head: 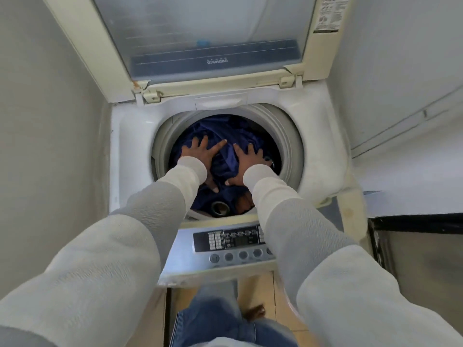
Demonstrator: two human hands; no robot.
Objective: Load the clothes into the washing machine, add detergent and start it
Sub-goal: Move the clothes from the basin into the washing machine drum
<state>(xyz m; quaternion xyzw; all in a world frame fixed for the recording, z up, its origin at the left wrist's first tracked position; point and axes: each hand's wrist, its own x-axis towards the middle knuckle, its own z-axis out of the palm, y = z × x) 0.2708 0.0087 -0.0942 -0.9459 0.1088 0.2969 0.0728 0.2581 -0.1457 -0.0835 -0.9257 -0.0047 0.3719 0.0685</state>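
At the centre of the frame, inside the washing machine point(130, 146) drum, the left hand point(200, 156) and right hand point(246, 162) press flat, fingers spread, on dark blue clothes point(225, 131).

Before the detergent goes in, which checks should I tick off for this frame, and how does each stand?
1. The white hinged lid is raised: ok.
2. The dark blue clothes lie inside the grey round drum: ok.
3. The left hand and right hand press flat on the cloth, gripping nothing: ok.
4. The detergent is in view: not ok, none visible.
5. The grey button control panel is powered on: cannot tell.
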